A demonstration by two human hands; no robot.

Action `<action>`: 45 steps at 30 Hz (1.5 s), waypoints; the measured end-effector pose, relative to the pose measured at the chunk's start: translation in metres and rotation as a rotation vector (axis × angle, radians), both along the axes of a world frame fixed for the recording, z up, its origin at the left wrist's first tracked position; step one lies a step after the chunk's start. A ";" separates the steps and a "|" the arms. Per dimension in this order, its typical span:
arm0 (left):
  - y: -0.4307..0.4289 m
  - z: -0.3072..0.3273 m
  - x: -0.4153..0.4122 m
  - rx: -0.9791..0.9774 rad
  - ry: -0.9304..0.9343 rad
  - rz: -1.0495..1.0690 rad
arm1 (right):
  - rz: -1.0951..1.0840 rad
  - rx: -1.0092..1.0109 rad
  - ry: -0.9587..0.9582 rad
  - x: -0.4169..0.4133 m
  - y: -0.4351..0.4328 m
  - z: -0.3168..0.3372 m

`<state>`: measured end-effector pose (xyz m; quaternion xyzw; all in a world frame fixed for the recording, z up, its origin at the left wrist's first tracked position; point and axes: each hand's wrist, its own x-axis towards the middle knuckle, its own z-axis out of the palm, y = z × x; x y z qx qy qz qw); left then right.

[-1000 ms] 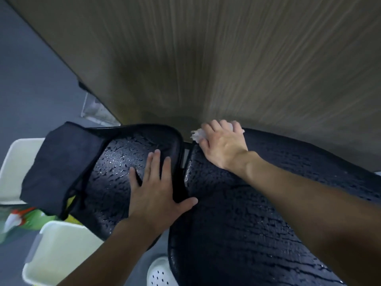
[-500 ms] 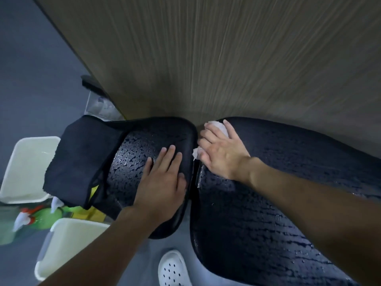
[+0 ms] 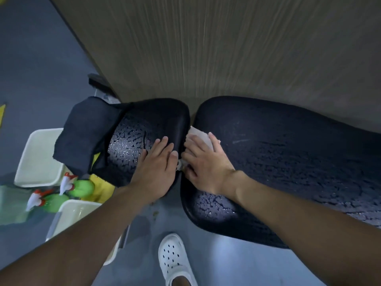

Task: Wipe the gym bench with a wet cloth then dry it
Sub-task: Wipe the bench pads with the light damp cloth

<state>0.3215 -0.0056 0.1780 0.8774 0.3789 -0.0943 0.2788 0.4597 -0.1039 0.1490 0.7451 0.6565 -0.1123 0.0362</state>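
Since a second ago the right hand (image 3: 206,166) has drawn the white cloth (image 3: 199,134) from the far end of the gap between the two pads towards the near side, and the left hand (image 3: 158,162) has slid right until its fingers reach the seat pad's (image 3: 127,137) right edge. I judge the wet wipe is in progress, working the seam. Beads of water show on both pads, so drying is not yet begun.

Both hands lie nearly flat. The left presses on the seat pad and holds nothing. The right presses the cloth down onto the left end of the back pad (image 3: 288,151), fingers spread over it rather than curled round it.

Left to right runs the long axis of the gym bench (image 3: 309,182), beside the wood-grain wall (image 3: 226,48). Its short seat pad points left and its long back pad stretches off to the right. A dark cloth (image 3: 82,137) drapes over the seat pad's left end.
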 end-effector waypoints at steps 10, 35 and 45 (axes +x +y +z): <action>-0.068 0.015 -0.007 -0.090 -0.019 0.053 | 0.220 0.016 0.007 -0.027 -0.090 -0.009; -0.230 0.051 0.199 -0.039 -0.002 -0.497 | -1.311 0.838 0.730 0.116 -0.312 0.053; -0.440 0.046 0.320 -0.003 -0.039 -0.651 | -1.431 0.916 0.624 0.247 -0.526 0.071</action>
